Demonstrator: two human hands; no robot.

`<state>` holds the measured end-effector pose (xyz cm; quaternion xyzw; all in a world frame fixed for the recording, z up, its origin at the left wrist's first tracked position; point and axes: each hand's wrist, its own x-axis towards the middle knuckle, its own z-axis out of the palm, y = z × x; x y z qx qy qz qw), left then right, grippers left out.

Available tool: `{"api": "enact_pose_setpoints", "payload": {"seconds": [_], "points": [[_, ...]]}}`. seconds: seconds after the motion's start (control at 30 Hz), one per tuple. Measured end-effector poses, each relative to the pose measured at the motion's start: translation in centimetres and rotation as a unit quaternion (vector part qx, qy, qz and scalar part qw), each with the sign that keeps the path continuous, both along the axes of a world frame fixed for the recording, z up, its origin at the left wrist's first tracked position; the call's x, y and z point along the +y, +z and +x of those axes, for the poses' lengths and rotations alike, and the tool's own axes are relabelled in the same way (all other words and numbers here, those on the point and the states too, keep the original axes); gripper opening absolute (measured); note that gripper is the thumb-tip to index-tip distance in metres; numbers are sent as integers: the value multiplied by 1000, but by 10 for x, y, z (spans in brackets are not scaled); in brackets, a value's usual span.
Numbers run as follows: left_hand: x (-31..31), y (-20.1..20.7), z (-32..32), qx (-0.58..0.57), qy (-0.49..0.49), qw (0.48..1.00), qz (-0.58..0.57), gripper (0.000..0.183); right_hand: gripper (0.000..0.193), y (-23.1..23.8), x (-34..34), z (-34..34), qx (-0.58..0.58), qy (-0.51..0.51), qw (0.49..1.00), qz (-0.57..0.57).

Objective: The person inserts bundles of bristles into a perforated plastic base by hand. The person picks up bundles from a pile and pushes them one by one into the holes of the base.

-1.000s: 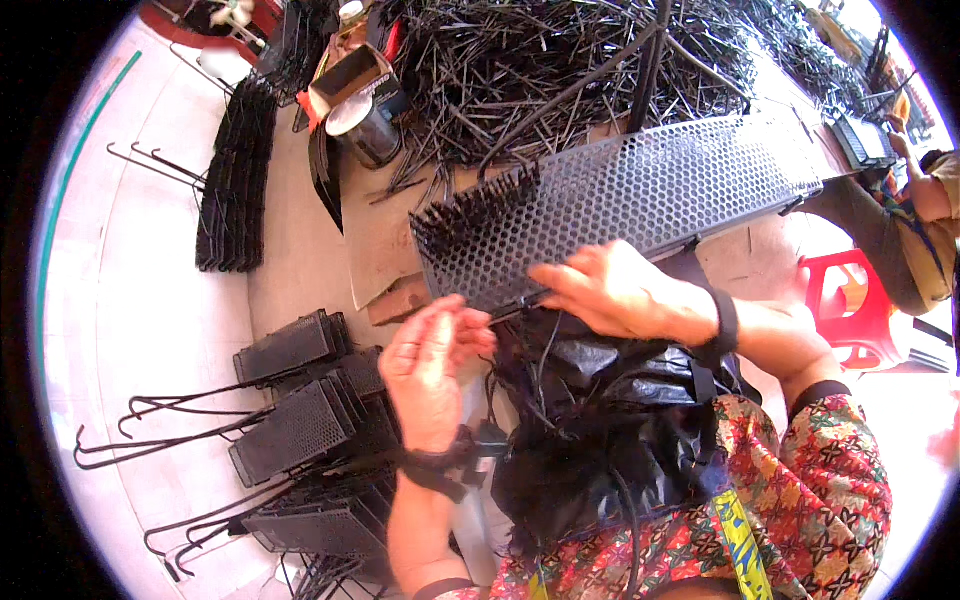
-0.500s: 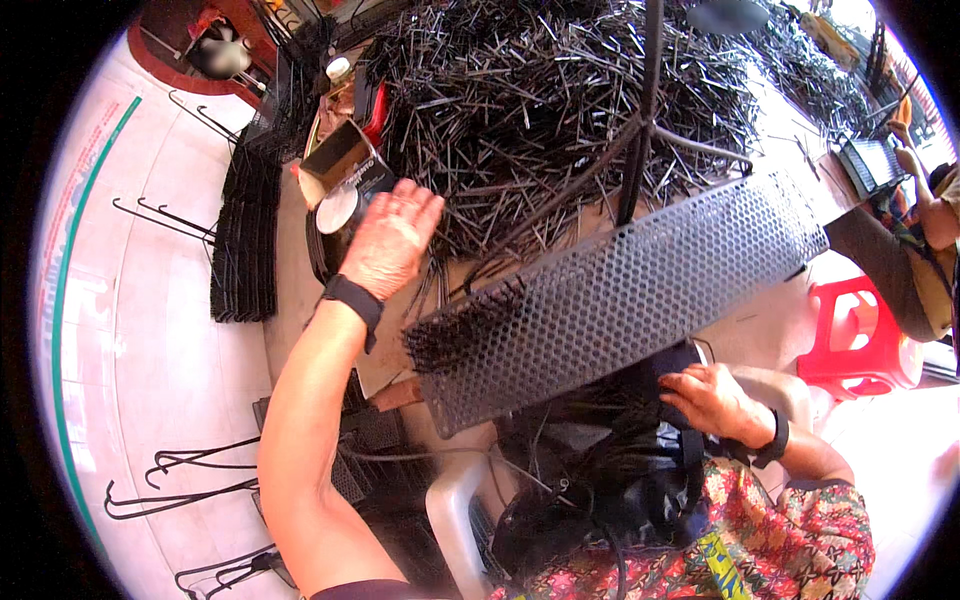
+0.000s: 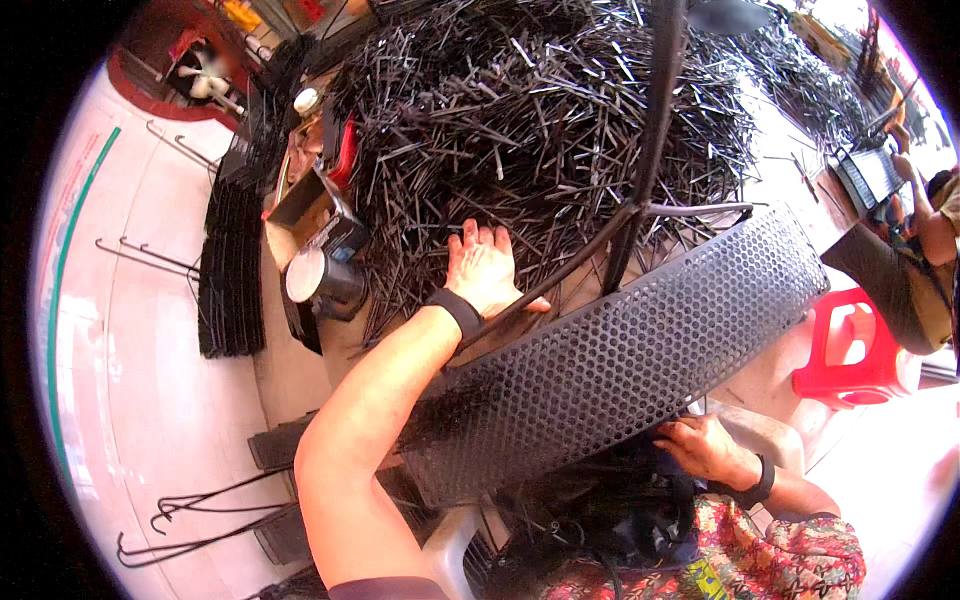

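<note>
My left hand (image 3: 485,270) lies with its fingers spread on the near edge of a big heap of thin black strips (image 3: 520,130). Nothing is visibly gripped in it, though its palm is hidden. Across my front slants a long black panel (image 3: 640,325) full of small round holes; my left forearm passes over its left end. Down at the panel's lower edge is my right hand (image 3: 705,448), fingers curled in; whether they grip the edge or some small piece is hidden. A dark metal stand (image 3: 640,165) rises behind the panel.
Left of the heap are a dark cup with a white lid (image 3: 308,275) and an open box (image 3: 305,205). Stacked black racks (image 3: 232,270) line the wall, with hooked rods (image 3: 205,505) below. At right stand a red stool (image 3: 850,345) and another person's arm (image 3: 930,205).
My left hand has moved right and down from beside the cup onto the strips. The view has shifted, and my right hand stays curled near the panel's lower edge.
</note>
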<state>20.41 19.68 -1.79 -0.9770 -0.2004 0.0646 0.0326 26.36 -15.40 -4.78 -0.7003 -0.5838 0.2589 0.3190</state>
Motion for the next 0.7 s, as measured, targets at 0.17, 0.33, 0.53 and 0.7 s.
{"api": "enact_pose_setpoints", "payload": {"seconds": [0.17, 0.33, 0.53, 0.7], "points": [[-4, 11, 21, 35, -8, 999, -38, 61, 12, 2, -5, 5, -22, 9, 999, 28], [-9, 24, 17, 81, -48, 995, -24, 49, 13, -6, -8, 9, 21, 51, 997, 63], [-17, 21, 15, 63, -62, 995, -53, 67, 16, -3, -12, 4, 27, 34, 995, 86], [-9, 18, 19, 73, -27, 990, -115, 58, 15, -7, -8, -1, 14, 25, 996, 90]]}}
